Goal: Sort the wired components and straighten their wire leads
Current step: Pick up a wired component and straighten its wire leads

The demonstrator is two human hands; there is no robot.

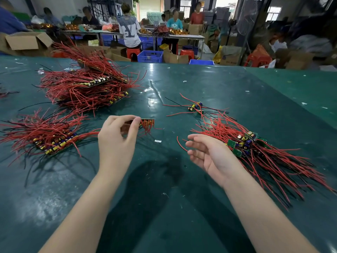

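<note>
Green worktop carries heaps of red-wired boards. Left hand pinches a small board with red wires hanging; right hand hovers loose, grasping nothing, beside a pile.

The setting was a factory assembly workshop. Beyond the green worktable stood long benches with seated workers, cardboard cartons, blue plastic crates and red stools. Bulk piles of red-wired circuit boards lay on it.
</note>
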